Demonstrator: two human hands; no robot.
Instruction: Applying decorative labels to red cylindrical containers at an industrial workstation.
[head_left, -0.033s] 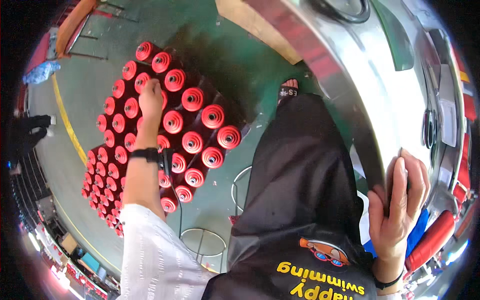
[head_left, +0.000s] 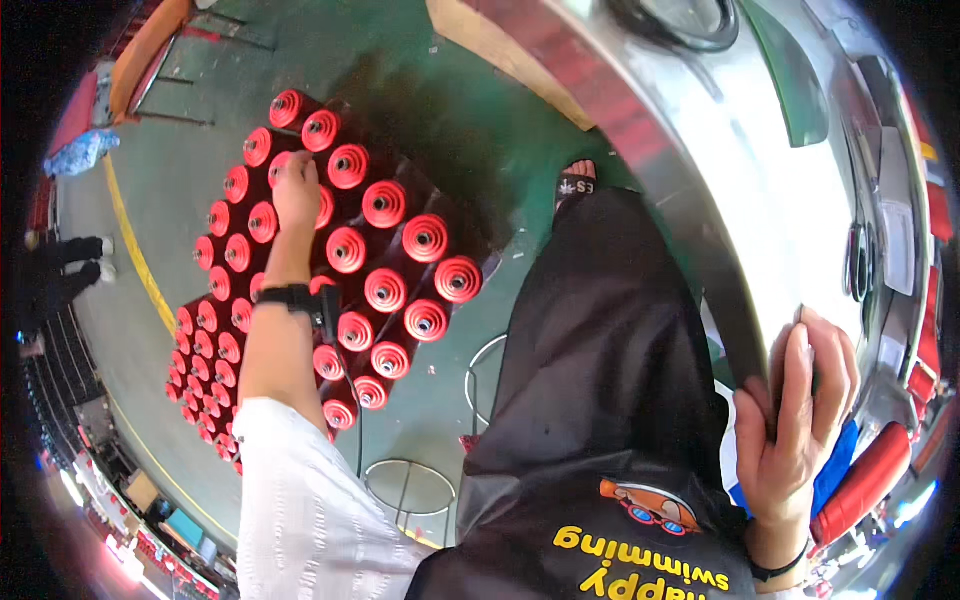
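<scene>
Fingers of the left hand (head_left: pixel 297 195) are bent over one of the red stepped cones (head_left: pixel 385 204), near the upper end of the group; whether they grip it or only touch it, I cannot tell. The left arm reaches forward and slightly inward from a white sleeve (head_left: pixel 300 495), palm side down, with a black wristband (head_left: pixel 290 297) at the wrist. The right hand (head_left: pixel 795 420) rests at the edge of a shiny metal table (head_left: pixel 740 130), its fingers stretched out side by side and the thumb spread from them, holding nothing that shows.

The cones stand in close rows, pale-tipped at their centres, over a green floor (head_left: pixel 500 150) crossed by a yellow line (head_left: pixel 135 235). A chair (head_left: pixel 145 65) stands at upper left, and a person's dark-clad legs (head_left: pixel 80 255) show at the left rim.

Green floor shows between the cones and the sandalled foot (head_left: pixel 574 188), and again between the cones and the line. The table's curved edge bounds the right side; a wire ring stand (head_left: pixel 408 462) sits near the lowest cones.
</scene>
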